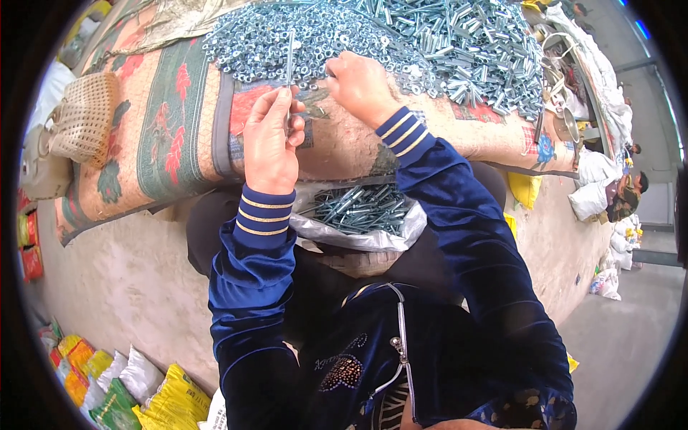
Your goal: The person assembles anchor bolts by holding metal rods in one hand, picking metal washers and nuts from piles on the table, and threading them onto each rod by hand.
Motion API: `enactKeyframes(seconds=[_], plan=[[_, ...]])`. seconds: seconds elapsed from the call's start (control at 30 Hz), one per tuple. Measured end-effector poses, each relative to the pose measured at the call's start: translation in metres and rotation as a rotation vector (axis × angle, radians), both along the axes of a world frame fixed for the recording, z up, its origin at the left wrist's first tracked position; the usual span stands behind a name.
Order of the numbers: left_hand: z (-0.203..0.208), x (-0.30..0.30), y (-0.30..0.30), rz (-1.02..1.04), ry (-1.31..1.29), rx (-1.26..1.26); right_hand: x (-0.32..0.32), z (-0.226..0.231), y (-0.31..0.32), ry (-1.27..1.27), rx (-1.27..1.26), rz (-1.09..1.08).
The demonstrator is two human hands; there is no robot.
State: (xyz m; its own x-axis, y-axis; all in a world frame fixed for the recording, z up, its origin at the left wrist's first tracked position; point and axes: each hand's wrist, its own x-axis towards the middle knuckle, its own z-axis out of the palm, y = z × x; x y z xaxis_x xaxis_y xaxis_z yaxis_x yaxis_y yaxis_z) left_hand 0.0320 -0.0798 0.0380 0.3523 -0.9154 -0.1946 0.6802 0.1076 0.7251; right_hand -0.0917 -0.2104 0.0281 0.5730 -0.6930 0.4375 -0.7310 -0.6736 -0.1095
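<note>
My left hand (pixel 271 136) is closed round a long, thin metal bolt (pixel 290 61), which stands upright out of the fingertips. Its lower part runs down among the fingers. To the right of it, my right hand (pixel 360 84) has its fingers pinched together at the near edge of a heap of small metal nuts (pixel 258 39). Whatever those fingertips hold is too small and too hidden to name. Between my knees, below both hands, an open white plastic bag (pixel 322 233) contains many long metal bolts (pixel 365 208).
A heap of metal sleeves (pixel 459 43) adjoins the nuts on the table's patterned cloth (pixel 193 136). A woven basket (pixel 86 118) stands at the left, metal utensils (pixel 566 125) at the right. Colourful sacks (pixel 175 401) lie on the floor. Other people (pixel 629 193) are far right.
</note>
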Motion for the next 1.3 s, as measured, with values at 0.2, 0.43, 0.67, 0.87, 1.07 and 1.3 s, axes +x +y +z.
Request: enactKeyframes(seconds=[0.2, 0.43, 0.67, 0.87, 1.07, 1.3], plan=[[0.005, -0.003, 0.001, -0.104, 0.017, 0.057, -0.043, 0.017, -0.015, -0.095, 0.263, 0.257], [-0.001, -0.002, -0.001, -0.084, 0.005, 0.043, -0.057, 0.026, -0.005, -0.062, 0.149, 0.057], [0.000, -0.006, -0.006, 0.025, -0.008, 0.018, -0.002, 0.002, -0.003, -0.037, -0.048, 0.013], [0.001, 0.003, 0.000, -0.006, -0.004, 0.035, -0.011, 0.013, -0.007, -0.011, 0.068, 0.149], [0.006, -0.004, 0.002, -0.150, -0.024, 0.060, -0.054, 0.025, -0.017, -0.432, 0.690, 0.077], [0.006, -0.018, 0.001, -0.455, -0.182, 0.157, -0.088, 0.056, -0.009, -0.871, 1.311, 0.363]])
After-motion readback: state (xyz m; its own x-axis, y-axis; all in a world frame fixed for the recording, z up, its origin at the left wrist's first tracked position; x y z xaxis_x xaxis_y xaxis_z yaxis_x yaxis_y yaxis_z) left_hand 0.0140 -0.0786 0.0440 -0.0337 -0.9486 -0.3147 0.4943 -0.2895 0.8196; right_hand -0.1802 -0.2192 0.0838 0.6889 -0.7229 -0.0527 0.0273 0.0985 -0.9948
